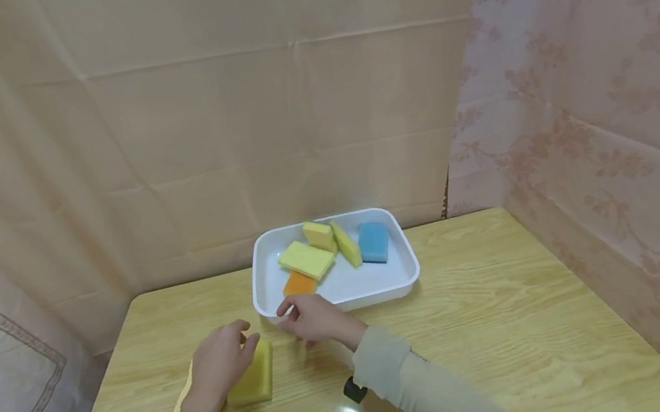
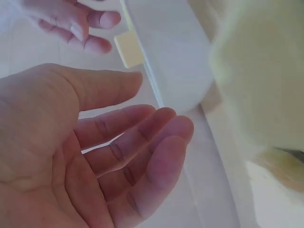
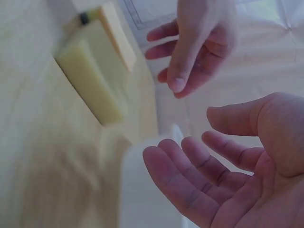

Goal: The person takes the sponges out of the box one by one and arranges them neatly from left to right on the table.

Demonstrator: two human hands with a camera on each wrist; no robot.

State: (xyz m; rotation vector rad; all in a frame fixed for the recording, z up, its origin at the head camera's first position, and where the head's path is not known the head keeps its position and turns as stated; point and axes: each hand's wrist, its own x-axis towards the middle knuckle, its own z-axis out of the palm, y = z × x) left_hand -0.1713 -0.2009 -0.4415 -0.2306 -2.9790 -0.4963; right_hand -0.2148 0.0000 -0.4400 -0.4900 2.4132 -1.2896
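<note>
The thick yellow rectangular foam sponge [image 1: 259, 380] lies on the pale wood-grain table [image 1: 474, 298], partly hidden beneath the left hand [image 1: 218, 365] in the head view; a pale orange foam block [image 1: 184, 390] shows beyond that hand. The left hand hangs apart from both, half open and empty, as does the right hand [image 1: 313, 316] by the near rim of the white rectangular tray [image 1: 378, 284]. A good pick-up would probably pinch the sponge across its narrow sides, lightly, since foam should squash. In the tray sit yellow foam sponges [image 1: 307, 260], an orange one [image 1: 299, 283] and a blue one [image 1: 374, 240]. No brand or label is readable.
</note>
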